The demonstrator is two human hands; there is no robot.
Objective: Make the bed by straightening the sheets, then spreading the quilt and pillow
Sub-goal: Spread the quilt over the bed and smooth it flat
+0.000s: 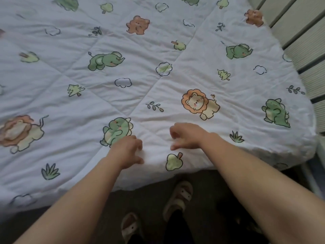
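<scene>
From my feed, the quilt (158, 50) lies spread across the bed and fills most of the view. Its far and left parts are cut off by the frame, and its near edge hangs over the dark floor (149, 196). Whatever lies under it is hidden. I count two hands, both over the near edge. The left hand (127, 152) covers the lower part of a printed green dinosaur, and the right hand (186, 136) is just beside it, apart from it. Each grip is slack, with fingers loosely curled and no fabric gathered in them. Blur keeps me from telling whether the fingertips touch the cloth. Among the prints I make out two lions, two dinosaurs, two bears and two whole elephants; more green shapes at the top edge are cut off. Below are two slippers, one (179, 198) nearer the bed and one (131, 228) partly behind the left forearm. Pale slats (302, 37) stand at the right.
</scene>
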